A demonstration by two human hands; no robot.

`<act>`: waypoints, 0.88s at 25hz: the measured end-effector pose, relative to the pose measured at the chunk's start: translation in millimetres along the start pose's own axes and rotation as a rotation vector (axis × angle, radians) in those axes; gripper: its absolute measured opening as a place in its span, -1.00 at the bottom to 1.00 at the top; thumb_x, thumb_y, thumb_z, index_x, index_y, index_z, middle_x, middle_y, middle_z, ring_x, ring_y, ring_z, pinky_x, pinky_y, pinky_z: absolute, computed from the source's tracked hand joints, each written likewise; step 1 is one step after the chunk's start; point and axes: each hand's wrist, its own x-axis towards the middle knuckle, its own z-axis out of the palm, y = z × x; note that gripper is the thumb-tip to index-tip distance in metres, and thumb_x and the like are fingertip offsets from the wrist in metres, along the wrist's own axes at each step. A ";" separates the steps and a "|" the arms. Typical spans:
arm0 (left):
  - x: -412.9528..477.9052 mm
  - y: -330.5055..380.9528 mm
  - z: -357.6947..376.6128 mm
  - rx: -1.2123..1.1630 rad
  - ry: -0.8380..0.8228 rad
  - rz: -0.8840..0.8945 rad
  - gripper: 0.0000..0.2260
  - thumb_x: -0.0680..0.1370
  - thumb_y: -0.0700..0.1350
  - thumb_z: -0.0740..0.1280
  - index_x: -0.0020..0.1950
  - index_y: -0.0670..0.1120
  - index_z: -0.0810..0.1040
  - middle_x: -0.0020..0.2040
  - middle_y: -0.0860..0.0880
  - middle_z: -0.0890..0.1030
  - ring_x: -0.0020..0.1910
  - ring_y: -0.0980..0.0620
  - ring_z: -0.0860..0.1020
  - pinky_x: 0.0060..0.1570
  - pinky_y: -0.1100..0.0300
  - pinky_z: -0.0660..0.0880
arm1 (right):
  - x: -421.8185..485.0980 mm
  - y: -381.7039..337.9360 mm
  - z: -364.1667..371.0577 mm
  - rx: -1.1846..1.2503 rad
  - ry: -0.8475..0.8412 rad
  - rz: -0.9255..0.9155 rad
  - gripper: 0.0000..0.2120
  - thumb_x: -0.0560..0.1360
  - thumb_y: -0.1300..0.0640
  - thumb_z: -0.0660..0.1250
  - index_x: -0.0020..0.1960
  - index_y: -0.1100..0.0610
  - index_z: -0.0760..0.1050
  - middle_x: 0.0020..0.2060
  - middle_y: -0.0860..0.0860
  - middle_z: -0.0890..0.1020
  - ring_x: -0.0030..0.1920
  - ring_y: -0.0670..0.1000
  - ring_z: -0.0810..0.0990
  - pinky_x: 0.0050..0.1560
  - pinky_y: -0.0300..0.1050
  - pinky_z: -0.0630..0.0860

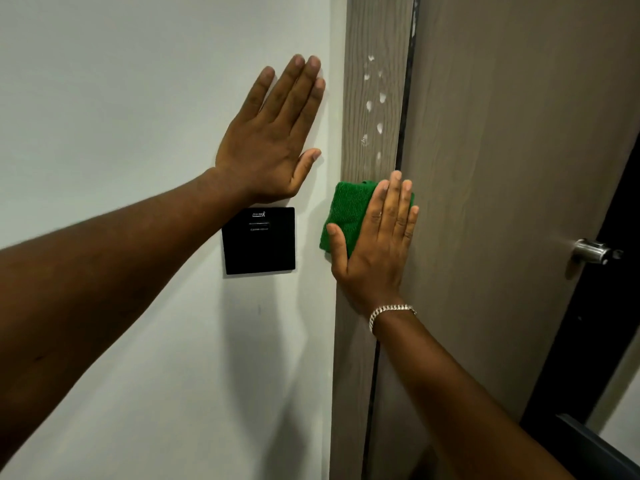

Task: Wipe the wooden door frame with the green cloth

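On door frame (372,98): one green cloth (348,216), right hand (377,244) flat.

The white wall (138,81) carries a black square panel (259,240); at its 3 o'clock stands the wooden door frame (374,36), speckled with white spots (372,105), a green cloth (346,216) flat against it.

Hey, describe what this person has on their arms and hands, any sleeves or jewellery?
Both forearms are bare, with no sleeves in view. The right hand has a silver-coloured chain bracelet at the wrist and what looks like a thin ring on one finger. The left hand shows no jewellery, watch or glove.
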 end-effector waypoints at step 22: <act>-1.7 2.4 1.8 0.023 0.031 0.007 -0.34 0.62 0.15 -0.04 0.59 -0.24 -0.04 0.61 -0.24 0.03 0.61 -0.19 -0.02 0.57 -0.14 0.00 | 9.9 -0.1 -1.4 0.035 0.016 -0.021 -0.19 0.55 -0.29 0.07 0.56 0.26 0.03 0.57 0.20 0.11 0.60 0.18 0.02 0.59 0.18 -0.02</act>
